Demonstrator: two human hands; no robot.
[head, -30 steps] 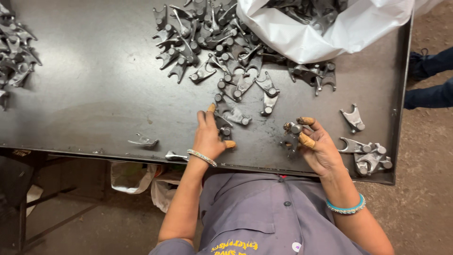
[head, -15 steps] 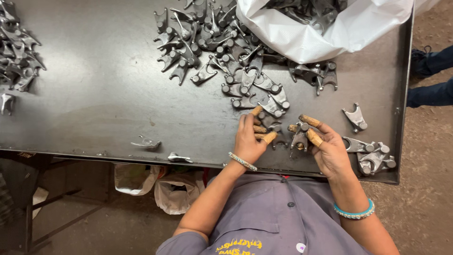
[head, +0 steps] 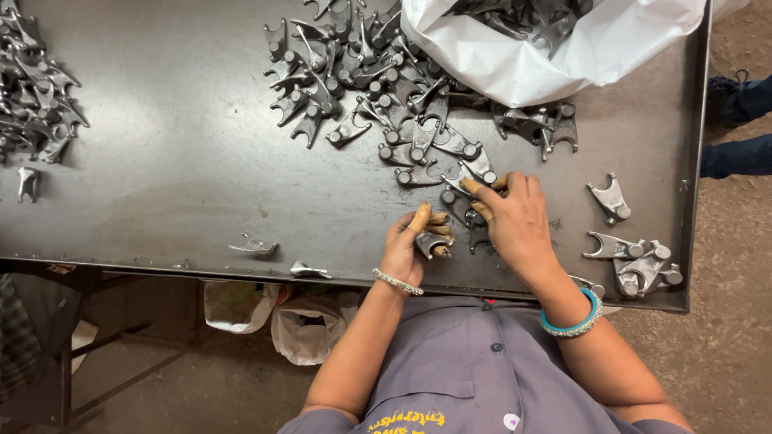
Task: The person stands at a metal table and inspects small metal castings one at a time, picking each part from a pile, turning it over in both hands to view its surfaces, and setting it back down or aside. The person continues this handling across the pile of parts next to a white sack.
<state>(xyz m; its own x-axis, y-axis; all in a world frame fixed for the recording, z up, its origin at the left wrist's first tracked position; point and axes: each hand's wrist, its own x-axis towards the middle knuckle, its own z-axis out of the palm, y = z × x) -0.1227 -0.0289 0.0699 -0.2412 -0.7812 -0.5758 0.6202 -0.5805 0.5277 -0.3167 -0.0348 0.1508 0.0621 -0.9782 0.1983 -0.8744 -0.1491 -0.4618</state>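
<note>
My left hand [head: 414, 243] is curled around a small grey metal fork-shaped part [head: 427, 243] near the table's front edge. My right hand [head: 515, 221] lies just to its right, fingertips pinching another metal part [head: 461, 185] at the near edge of a big heap of the same cast parts [head: 378, 88]. Both hands wear orange finger guards. The dark metal table [head: 161, 177] carries everything.
A white plastic bag [head: 555, 48] holding more parts sits at the back right. Smaller groups of parts lie at the far left [head: 36, 112] and front right [head: 639, 261]. Two loose parts [head: 253, 245] rest near the front edge. Another person's shoes [head: 740, 128] show beyond the table's right side.
My left hand moved right from the table's front middle and closed on a part. My right hand reached up toward the heap's edge and took hold of another part.
</note>
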